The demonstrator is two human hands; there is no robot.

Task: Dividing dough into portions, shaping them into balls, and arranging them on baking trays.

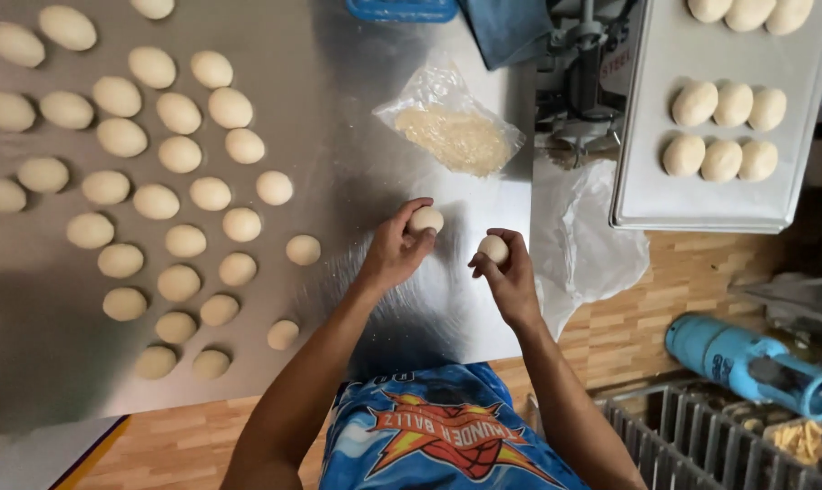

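Two dough balls held above steel table [375, 54] near its right edge: one [425, 219] pinched in left hand [395, 249], other [494, 248] cupped in right hand [511, 279]. Bare steel around hands. Bag of crumbs [455, 136] beyond them. Tray [701, 204] right of table, nine shaped pieces on it.

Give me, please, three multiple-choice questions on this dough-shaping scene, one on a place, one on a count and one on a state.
1. Where does the clear bag of crumbs lie?
A. on the metal table beyond the hands
B. on the tray
C. on the wooden floor

2. How many dough balls does the person hold?
A. none
B. one
C. two

3. How is the white tray on the right?
A. bare
B. partly filled with shaped rolls
C. turned upside down

Answers:
1 A, the bag rests on the steel above both hands.
2 C, the left hand grips one ball and the right hand another.
3 B, rolls sit in rows with bare tray below them.
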